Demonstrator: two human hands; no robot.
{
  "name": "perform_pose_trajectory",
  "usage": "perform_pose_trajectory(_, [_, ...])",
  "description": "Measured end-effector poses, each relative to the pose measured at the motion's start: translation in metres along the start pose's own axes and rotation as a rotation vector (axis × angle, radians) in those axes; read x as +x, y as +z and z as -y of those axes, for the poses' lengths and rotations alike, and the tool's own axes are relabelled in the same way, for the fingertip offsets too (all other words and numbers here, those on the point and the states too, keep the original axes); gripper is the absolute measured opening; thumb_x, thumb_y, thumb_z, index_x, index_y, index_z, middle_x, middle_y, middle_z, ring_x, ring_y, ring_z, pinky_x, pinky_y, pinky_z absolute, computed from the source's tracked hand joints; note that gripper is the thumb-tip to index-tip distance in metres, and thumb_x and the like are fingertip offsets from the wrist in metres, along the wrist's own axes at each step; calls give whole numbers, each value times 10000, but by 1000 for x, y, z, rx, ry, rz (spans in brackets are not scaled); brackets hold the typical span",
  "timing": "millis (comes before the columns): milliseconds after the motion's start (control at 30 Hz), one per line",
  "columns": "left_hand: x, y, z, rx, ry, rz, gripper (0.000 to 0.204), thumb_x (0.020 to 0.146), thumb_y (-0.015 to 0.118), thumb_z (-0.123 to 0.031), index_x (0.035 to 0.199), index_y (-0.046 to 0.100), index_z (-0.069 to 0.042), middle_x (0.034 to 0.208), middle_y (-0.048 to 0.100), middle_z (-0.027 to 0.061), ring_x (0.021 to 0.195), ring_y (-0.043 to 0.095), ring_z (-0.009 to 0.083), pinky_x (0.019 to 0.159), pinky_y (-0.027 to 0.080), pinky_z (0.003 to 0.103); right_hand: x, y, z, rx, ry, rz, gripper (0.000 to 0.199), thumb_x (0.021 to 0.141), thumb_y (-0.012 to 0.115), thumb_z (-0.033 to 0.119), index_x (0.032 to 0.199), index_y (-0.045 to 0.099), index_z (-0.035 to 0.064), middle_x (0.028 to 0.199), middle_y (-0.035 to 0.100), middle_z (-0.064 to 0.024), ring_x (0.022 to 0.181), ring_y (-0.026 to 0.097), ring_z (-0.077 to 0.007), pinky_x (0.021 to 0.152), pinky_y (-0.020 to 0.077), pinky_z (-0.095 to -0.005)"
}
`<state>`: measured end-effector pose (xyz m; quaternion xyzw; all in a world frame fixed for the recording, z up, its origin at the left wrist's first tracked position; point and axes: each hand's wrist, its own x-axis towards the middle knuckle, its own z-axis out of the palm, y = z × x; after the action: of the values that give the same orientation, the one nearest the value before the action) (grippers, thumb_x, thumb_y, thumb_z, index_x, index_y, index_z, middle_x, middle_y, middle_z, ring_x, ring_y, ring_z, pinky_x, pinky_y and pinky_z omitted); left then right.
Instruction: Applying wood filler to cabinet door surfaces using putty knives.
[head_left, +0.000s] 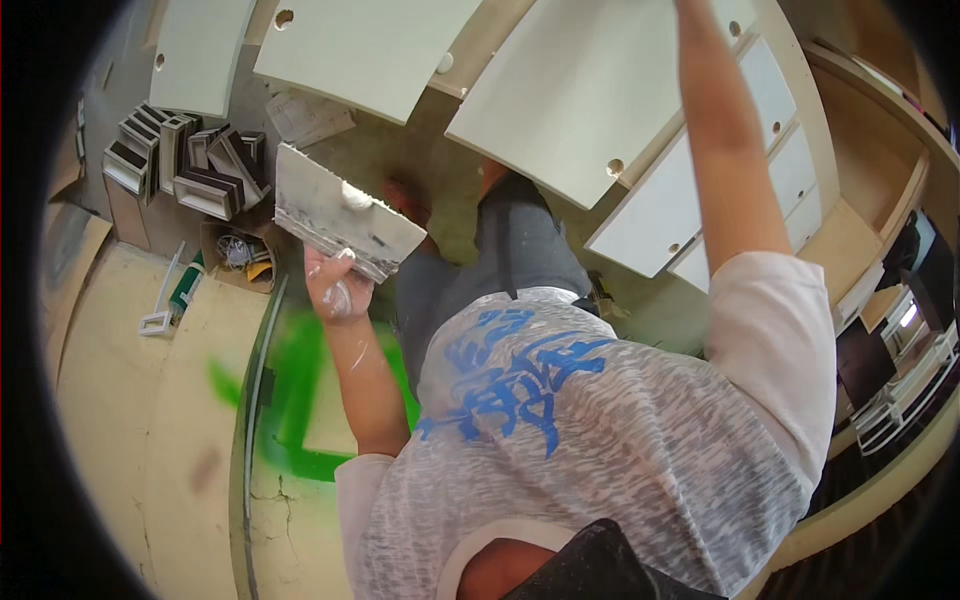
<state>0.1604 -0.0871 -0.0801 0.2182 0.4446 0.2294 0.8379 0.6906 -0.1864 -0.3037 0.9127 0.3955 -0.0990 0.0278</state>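
Observation:
My left hand (340, 288) is closed on the near edge of a flat rectangular board (310, 205), thumb on top. The board is whitish, smeared grey along its near edge, and carries a lump of white paste (356, 196). White smears also mark my fingers and palm. My right arm (728, 150) stretches up over a large white panel (580, 90), and the hand is cut off by the upper edge of the picture. That panel has a round hole near its near right corner.
More white panels with round holes, such as one at the upper left (365, 50) and one at the right (640, 215), lie around. Dark-and-white frame-like pieces (205, 165) are stacked at left, near a box of odds and ends (240, 250). Wooden shelving (865, 140) stands at right.

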Motion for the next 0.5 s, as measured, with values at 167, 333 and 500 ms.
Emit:
perform_pose_trajectory(167, [4, -13, -5, -45, -61, 186, 601, 642, 503, 9, 1216, 328, 36, 1119, 483, 190, 994, 527, 324, 782, 503, 449, -123, -4, 119, 170, 165, 163, 301, 750, 392, 186, 961, 606, 183, 899, 622, -109, 835, 592, -304, 733, 476, -408])
perform_pose_trajectory(333, [16, -9, -11, 26, -101, 266, 607, 640, 493, 1, 1219, 319, 44, 1134, 478, 183, 1033, 504, 311, 874, 434, 432, -244, -6, 216, 279, 48, 238, 280, 699, 458, 153, 919, 622, 205, 805, 622, -103, 758, 594, -282, 653, 487, -395])
perform_pose_trajectory(500, [20, -22, -20, 155, -247, 379, 534, 668, 481, 13, 1184, 350, 39, 1095, 501, 172, 972, 543, 297, 771, 500, 408, -337, 14, 240, 542, 136, 213, 276, 707, 466, 96, 935, 619, 132, 861, 620, -103, 778, 593, -274, 693, 477, -383])
